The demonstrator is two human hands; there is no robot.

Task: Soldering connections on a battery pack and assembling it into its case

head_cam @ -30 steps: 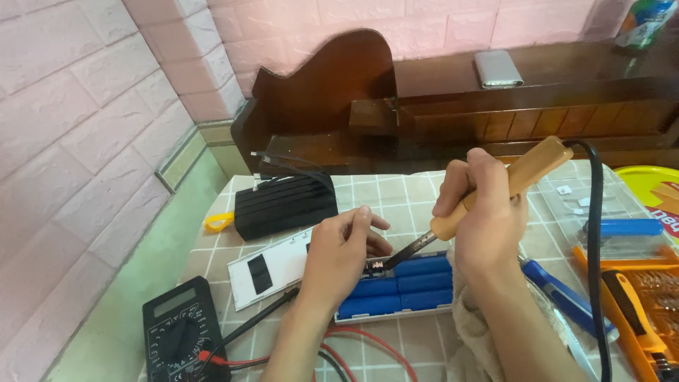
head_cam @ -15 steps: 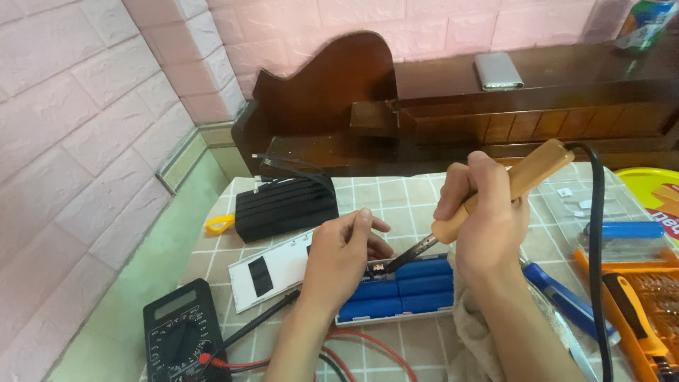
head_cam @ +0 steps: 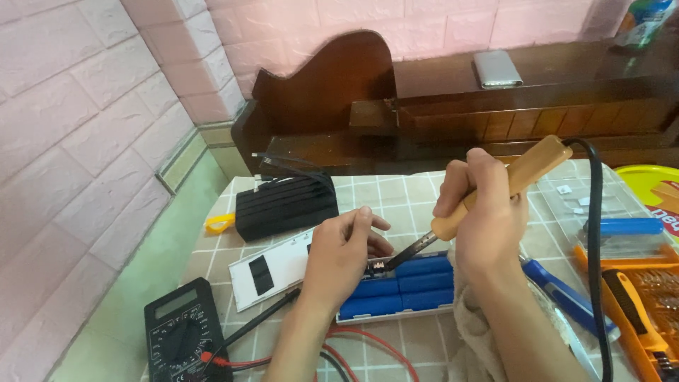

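Multimeter [head_cam: 185, 332], black, sits at the counter's [head_cam: 396, 198] near left corner, its red and black leads running right under the forearms. Beside it lies a white cover panel [head_cam: 272, 269] with a black patch, and behind that a black ribbed case [head_cam: 286, 205] with a yellow tab at its left.

Left hand [head_cam: 343, 258] rests at the left end of the blue cell pack [head_cam: 403, 286], fingers curled and pressed down on the small board at that end; whether they pinch anything cannot be told. The pack lies with its long axis left to right, just below both hands.

Right hand [head_cam: 484, 212] is closed around the wooden handle of the soldering iron [head_cam: 488, 194]. The iron slants down and leftward, its dark tip touching or just short of the board beside the left fingertips. The left hand is the nearer to that joint.

Further right: blue-handled tool [head_cam: 559, 293], orange screwdriver kit [head_cam: 647, 297].
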